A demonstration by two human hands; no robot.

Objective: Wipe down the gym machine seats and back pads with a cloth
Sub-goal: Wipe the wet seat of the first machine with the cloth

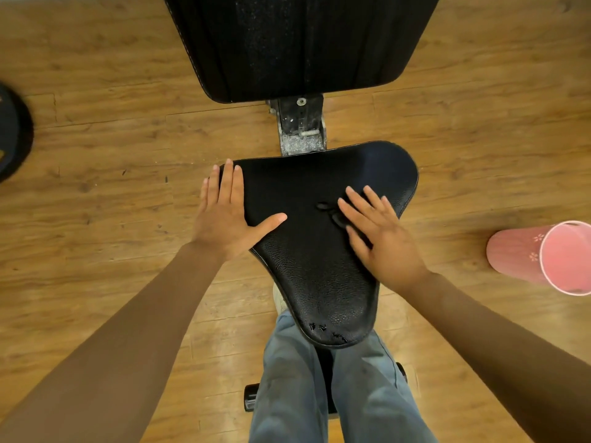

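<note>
The black padded seat (pixel 307 276) of the gym machine lies right below me, its narrow end cracked near my legs. Beyond it stands the black back pad (pixel 297 43). My left hand (pixel 227 219) rests flat on the seat's left edge, fingers straight and thumb spread. My right hand (pixel 380 238) presses flat on the seat's right half with its fingers spread. A dark cloth (pixel 334 215) seems to lie under it; a wrinkled bit shows by the fingertips. Its outline is hard to tell from the seat.
A scuffed metal post (pixel 300 129) joins the seat and the back pad. A pink bucket (pixel 543 257) stands on the wooden floor at the right. Part of a black weight plate (pixel 12 132) shows at the left edge. My legs in jeans (pixel 319 394) straddle the seat's narrow end.
</note>
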